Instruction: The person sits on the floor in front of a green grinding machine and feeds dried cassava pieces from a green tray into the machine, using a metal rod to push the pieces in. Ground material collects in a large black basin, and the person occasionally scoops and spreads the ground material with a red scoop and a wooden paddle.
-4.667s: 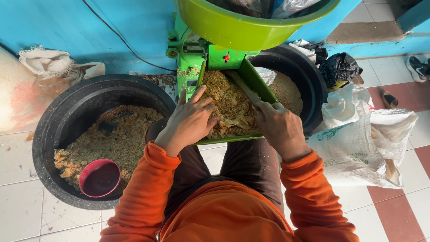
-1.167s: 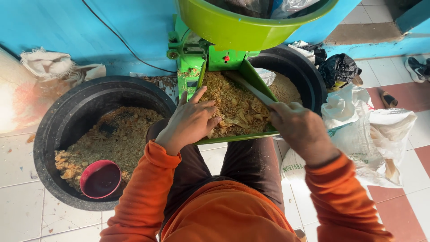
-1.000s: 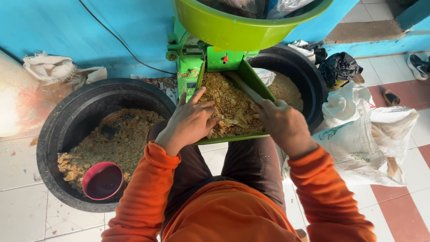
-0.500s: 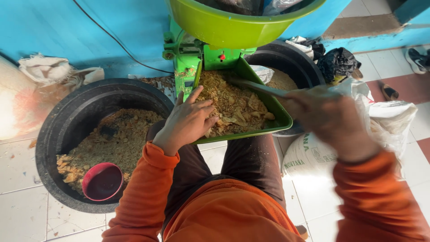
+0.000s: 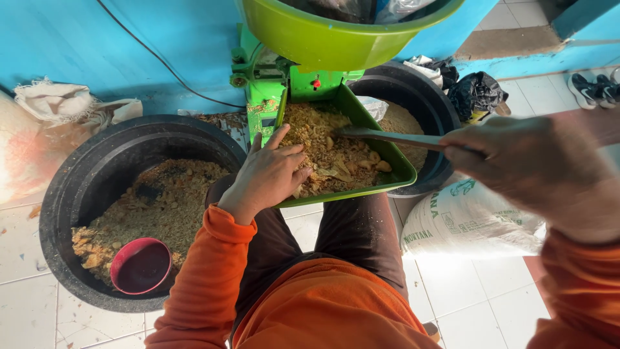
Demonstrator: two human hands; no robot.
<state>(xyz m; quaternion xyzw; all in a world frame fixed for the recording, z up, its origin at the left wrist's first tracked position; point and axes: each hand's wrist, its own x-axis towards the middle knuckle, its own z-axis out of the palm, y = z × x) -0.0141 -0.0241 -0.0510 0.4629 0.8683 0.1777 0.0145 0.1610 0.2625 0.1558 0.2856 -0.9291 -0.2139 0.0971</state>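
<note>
My right hand has pulled back toward me, now gripping a thin stick w/ its tip in the feed. My left hand is lying spread, fingers open, on the crumbly feed in the green tray. Black tub w/ red cup is sitting at left; white sack at right.

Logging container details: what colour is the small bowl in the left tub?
Dark red bowl, lying in the black tub; head view.
</note>
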